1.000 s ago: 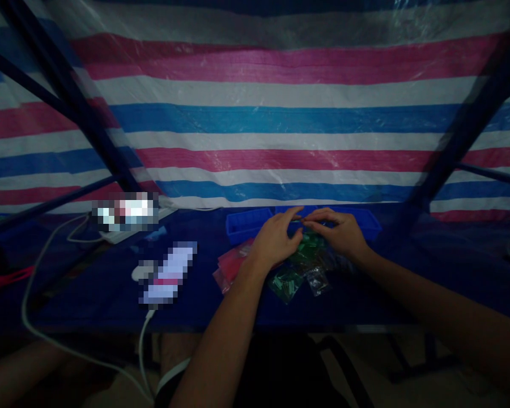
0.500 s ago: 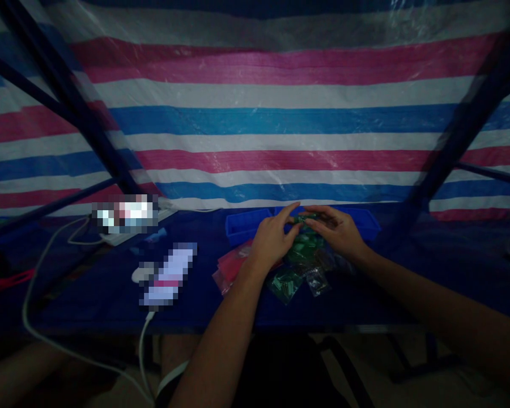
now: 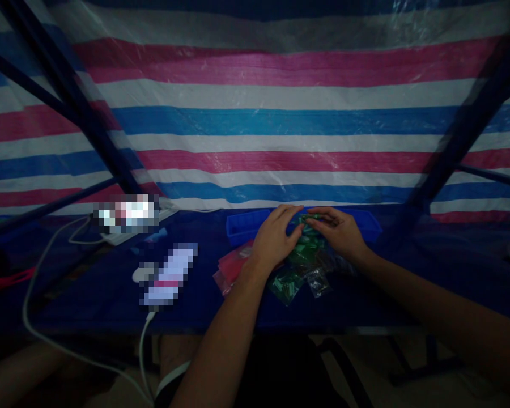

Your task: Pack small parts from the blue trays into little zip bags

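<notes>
My right hand [image 3: 339,231] has its thumb and fingers pinched at a small green plastic bag [image 3: 309,219], above a pile of similar bags. Facing it, my left hand [image 3: 275,233] has thumb and fingers apart, with nothing visible between them. Below both hands lie green bags [image 3: 306,250], one flat green bag [image 3: 286,285] with small pieces inside, and a small clear bag [image 3: 318,281]. Pink-red bags [image 3: 233,264] lie beside my left forearm, which covers part of them. Behind my hands stand a blue bin [image 3: 246,223] and another blue bin [image 3: 368,222], partly hidden.
A phone [image 3: 170,276] with a white cable [image 3: 143,340] lies on the blue table [image 3: 221,311], beside a white round object [image 3: 145,273]. Further back is a white power strip [image 3: 123,232]. Blue frame bars [image 3: 454,147] and a striped sheet [image 3: 280,119] enclose the back.
My left thumb and fingers have spread and moved off the small green bag. My right hand stays pinched close to it, shifted very slightly right.
</notes>
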